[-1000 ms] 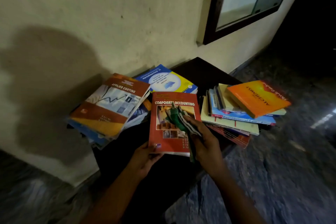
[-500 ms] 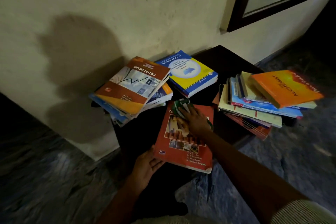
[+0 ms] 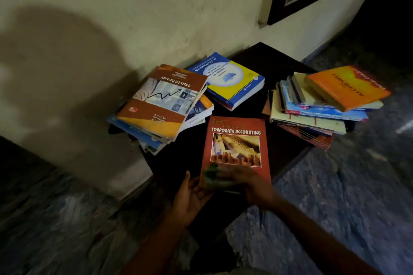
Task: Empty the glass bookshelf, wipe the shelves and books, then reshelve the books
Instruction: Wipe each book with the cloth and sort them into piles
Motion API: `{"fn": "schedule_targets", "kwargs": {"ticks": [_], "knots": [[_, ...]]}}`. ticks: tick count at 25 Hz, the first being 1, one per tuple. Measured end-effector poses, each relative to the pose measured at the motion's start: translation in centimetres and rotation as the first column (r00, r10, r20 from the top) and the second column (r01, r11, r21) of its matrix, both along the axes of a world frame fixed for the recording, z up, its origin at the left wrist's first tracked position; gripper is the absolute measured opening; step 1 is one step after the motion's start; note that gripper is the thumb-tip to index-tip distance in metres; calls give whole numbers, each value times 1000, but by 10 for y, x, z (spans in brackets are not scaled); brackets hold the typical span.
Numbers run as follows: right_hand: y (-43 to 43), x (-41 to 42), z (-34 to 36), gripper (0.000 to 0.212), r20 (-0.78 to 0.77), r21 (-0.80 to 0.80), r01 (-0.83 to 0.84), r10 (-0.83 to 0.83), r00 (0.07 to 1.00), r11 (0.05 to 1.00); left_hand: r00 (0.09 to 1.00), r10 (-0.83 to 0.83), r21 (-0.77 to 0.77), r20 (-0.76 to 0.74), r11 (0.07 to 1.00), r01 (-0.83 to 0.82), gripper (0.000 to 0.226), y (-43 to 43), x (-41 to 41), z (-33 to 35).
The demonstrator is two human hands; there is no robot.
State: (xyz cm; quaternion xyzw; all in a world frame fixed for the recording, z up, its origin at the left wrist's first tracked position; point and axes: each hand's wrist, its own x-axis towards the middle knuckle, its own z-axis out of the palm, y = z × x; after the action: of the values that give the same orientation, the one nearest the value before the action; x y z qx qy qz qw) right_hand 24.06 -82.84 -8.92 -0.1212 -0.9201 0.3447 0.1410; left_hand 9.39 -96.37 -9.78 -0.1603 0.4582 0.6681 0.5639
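From my remote seat I look down at a plastered wall [image 3: 111, 6] with a broad shadow [image 3: 55, 62] on its left part, and below it a dark counter [image 3: 268, 62] pushed against the wall above a mottled stone floor [image 3: 357, 185].

On the left end of the counter sits a slumped left stack [image 3: 143, 134] of books, its lower volumes fanning out past the counter's edge. The "Applied Costing" book [image 3: 165, 100] lies face up on top, tilted. Just beside it, nearer the wall, the blue and yellow Mathematics book [image 3: 232, 80] lies flat on another thin volume.

The left hand [image 3: 192, 196] is at the near left corner of the "Corporate Accounting" book [image 3: 237, 140]. Its fingers look relaxed and reach under that corner, while the thumb stands free beside the edge.

A green cloth [image 3: 213, 176] lies on the lower left of the red cover, smeared by motion. The book itself lies face up in the middle of the counter, between the two stacks, its near end over the counter's front edge.

The right hand [image 3: 254, 185] lies over the cover's near end, on the cloth. It is too blurred for me to tell whether its fingers curl round the cloth or press it flat.

To the right rises the right stack [image 3: 308, 118], loosely piled, with an orange book [image 3: 348, 87] on top. Above it, a dark window frame [image 3: 312, 0] is set in the wall.
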Motion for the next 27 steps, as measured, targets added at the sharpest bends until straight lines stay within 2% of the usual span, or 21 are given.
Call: {"fn": "schedule_targets", "kwargs": {"ticks": [1,2,3,4,6,8,10,13,16,19,21,23,27], "knots": [[22,-5,9,56,22,-62,127,-126,992,990,1000,-7,1,12,1000,7,43,0,-3,0],[48,-11,12,51,64,-54,301,-297,953,952,1000,-12,3,13,1000,12,40,0,-3,-1],[71,-17,13,53,115,-6,438,-434,893,899,1000,-16,1,4,1000,16,39,1,-3,-2],[87,-22,9,58,163,86,504,-511,844,860,1000,-18,-6,-5,1000,18,38,1,-2,-2],[95,-29,-5,63,262,220,513,-557,788,830,999,-23,-16,-22,1000,23,36,1,-2,-3],[75,-26,-17,60,308,281,486,-557,771,828,998,-58,0,-34,998,58,36,0,-4,-6],[43,-11,-23,56,237,327,460,-543,806,826,993,-115,3,-31,993,115,36,-2,-8,-8],[-10,23,-32,62,155,357,455,-532,832,816,988,-150,-3,-21,989,150,36,-2,-10,-5],[-75,42,-30,80,23,274,495,-520,854,825,982,-188,26,-20,982,188,39,-6,-11,1],[-112,44,-18,93,-122,127,569,-556,822,812,921,-302,-62,-248,953,296,33,-2,-6,8],[-116,44,-5,89,-164,-19,670,-663,731,743,878,-277,-86,-390,960,265,32,6,2,18],[-114,42,18,80,-207,-121,721,-727,654,683,898,-202,-20,-391,977,211,30,14,5,35],[-102,34,71,62,-317,-176,703,-716,622,689,935,-131,59,-330,986,159,12,19,18,71]]}}
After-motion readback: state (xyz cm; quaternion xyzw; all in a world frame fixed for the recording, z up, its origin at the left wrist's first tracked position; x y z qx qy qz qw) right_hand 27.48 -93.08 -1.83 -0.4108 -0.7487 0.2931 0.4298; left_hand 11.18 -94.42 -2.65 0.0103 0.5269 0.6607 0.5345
